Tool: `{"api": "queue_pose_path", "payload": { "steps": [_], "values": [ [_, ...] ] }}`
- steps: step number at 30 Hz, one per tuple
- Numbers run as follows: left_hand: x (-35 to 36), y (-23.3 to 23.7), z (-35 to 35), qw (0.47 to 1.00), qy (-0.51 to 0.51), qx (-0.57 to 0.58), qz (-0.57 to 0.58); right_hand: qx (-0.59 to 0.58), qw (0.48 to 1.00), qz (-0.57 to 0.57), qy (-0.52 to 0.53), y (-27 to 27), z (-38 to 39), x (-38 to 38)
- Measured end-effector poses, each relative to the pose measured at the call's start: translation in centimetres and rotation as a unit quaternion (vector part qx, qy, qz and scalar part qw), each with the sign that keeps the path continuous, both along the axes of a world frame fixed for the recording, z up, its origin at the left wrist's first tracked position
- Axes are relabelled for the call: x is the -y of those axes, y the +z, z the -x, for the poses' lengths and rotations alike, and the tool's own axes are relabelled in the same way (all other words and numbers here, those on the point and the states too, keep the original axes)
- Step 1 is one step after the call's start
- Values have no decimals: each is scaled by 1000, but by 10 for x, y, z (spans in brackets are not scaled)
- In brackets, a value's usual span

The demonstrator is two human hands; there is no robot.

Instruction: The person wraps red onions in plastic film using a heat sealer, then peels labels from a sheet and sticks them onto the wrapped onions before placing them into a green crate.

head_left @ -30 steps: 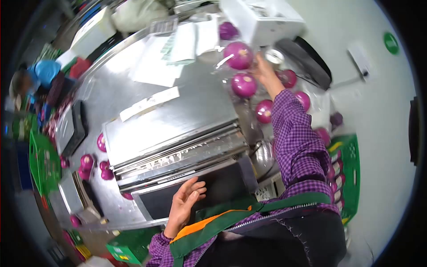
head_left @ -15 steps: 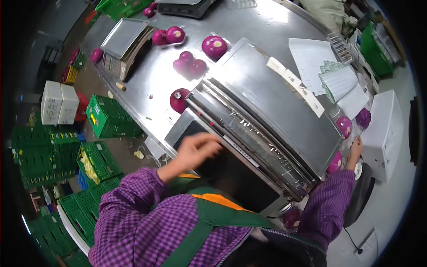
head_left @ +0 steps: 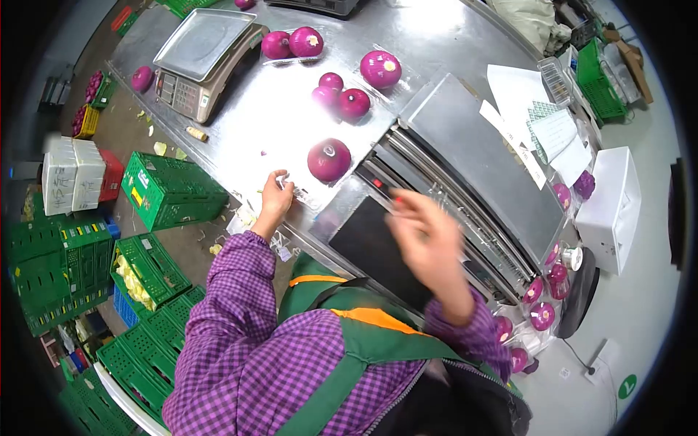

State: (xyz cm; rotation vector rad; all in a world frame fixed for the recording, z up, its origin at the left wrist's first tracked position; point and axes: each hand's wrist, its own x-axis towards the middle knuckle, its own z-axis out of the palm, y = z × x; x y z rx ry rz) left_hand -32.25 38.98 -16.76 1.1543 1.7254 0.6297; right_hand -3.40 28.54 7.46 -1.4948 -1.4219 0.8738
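Observation:
My left hand (head_left: 273, 203) is at the table's near edge with its fingertips curled together beside crumpled clear film (head_left: 299, 195); what it pinches is too small to make out. Right of it, a wrapped purple onion (head_left: 329, 160) rests on the metal table. Over the wrapping machine's black plate (head_left: 374, 243) hovers my right hand (head_left: 429, 236), smeared by motion, near a red switch (head_left: 378, 183). Its grip is unclear. Behind the machine's front plate lie rollers and a flat grey cover (head_left: 472, 152).
A scale (head_left: 207, 65) stands at the table's back left. More onions (head_left: 354, 104) lie behind, and wrapped ones (head_left: 542, 316) lie right of the machine. Papers (head_left: 556, 134) and a white box (head_left: 609, 211) are at right. Green crates (head_left: 174, 190) stand on the floor at left.
My right hand has come from the onions at far right to above the machine. My left hand has moved from the black plate to the table edge. The view has shifted.

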Motion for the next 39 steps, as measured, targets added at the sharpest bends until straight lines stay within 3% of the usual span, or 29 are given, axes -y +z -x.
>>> {"api": "queue_pose_path", "payload": {
  "steps": [1,3,6,7,8,10,11,14,15,18,26,31,34,39],
  "values": [
    [-2,2,6,997,-26,-52,-49,4,998,15,61,-9,28,-20],
    [-10,24,17,999,-2,-35,-31,113,986,-31,115,-44,73,-57],
    [-18,36,28,999,27,-13,-16,200,973,6,117,-105,113,-101],
    [-19,36,33,999,27,-7,-18,240,961,72,118,-124,121,-113],
    [-20,23,39,997,-38,-60,-17,281,942,138,119,-130,128,-122],
    [-11,6,42,996,-40,-52,-65,293,937,150,114,-137,135,-132],
    [-12,17,41,999,-28,-19,-1,305,933,160,106,-139,137,-134],
    [-16,46,40,999,23,45,3,217,962,138,89,-131,134,-138],
    [-20,47,45,999,-4,33,0,190,973,109,75,-127,134,-137],
    [-32,37,56,999,-21,3,-42,184,978,79,59,-128,134,-149],
    [-41,37,55,999,-30,6,-30,229,956,152,107,-147,143,-154],
    [-36,31,65,1000,-13,-2,-18,218,969,67,89,-152,150,-145],
    [-35,66,57,998,19,43,-33,181,979,55,75,-137,150,-139],
    [-47,134,36,992,-51,39,-111,135,989,-49,39,-79,138,-135]
  ]
}}
